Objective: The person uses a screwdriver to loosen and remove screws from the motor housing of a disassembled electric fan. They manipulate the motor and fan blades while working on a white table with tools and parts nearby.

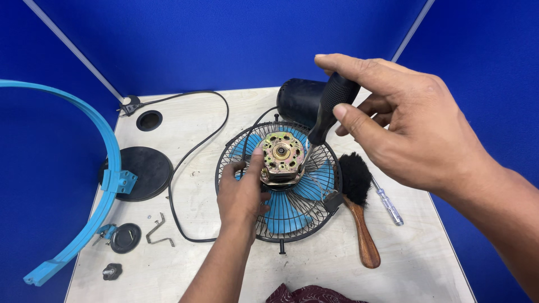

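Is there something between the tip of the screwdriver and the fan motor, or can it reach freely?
Nothing visible blocks it. The right hand holds the screwdriver, whose shaft already reaches the right edge of the motor. The left hand holds the motor from the opposite side, away from the tip.

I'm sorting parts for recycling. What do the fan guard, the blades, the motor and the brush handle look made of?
Fan guard: thin black wires, probably painted or coated metal.
Blades: smooth, even light blue, likely moulded plastic.
Motor: yellowish, shiny plate with holes, looks like plated metal.
Brush handle: glossy reddish-brown, apparently varnished wood.
Screwdriver grip in the right hand: matte black, rubber or plastic.
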